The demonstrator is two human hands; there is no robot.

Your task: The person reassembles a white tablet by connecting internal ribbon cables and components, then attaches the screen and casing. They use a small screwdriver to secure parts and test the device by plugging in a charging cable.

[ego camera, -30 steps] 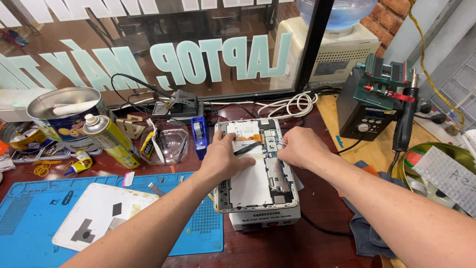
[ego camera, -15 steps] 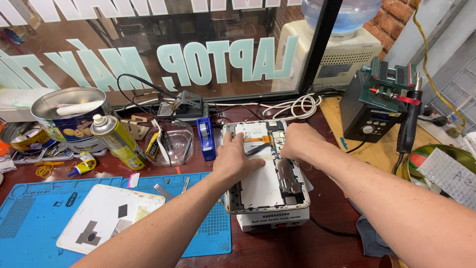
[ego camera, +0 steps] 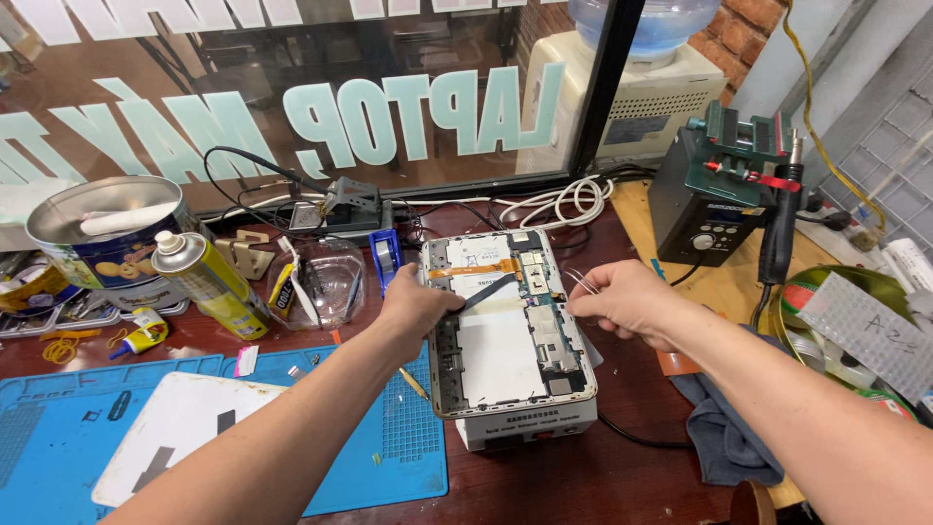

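Head view: an opened tablet lies back-up on a white heating base, in the middle of the dark bench. The left hand rests on the tablet's left edge, fingers curled and pinching a dark flat strip that runs slantwise across the white battery. The right hand hovers just beside the tablet's right edge, thumb and forefinger pressed together on thin metal tweezers, tips towards the circuit board.

Risks, as I judge them: a sharp tug on the strip could tear it or lift its connector, since it looks thin and still fixed at one end. The tweezer tips are close to bare board parts; a slip could scratch or short them. Metal near the battery could puncture it. The tablet overhangs the base and might slide under sideways pressure.

Packages and signs: pale blue-green letters are stuck on the window at the far side, mirrored from here. At far left stands a round tin with a blue and yellow wrap, beside it a yellow spray can lying tilted. A small yellow glue tube lies near the tin. A blue mat carries a white panel at near left. At right, a black station and a green round tin.
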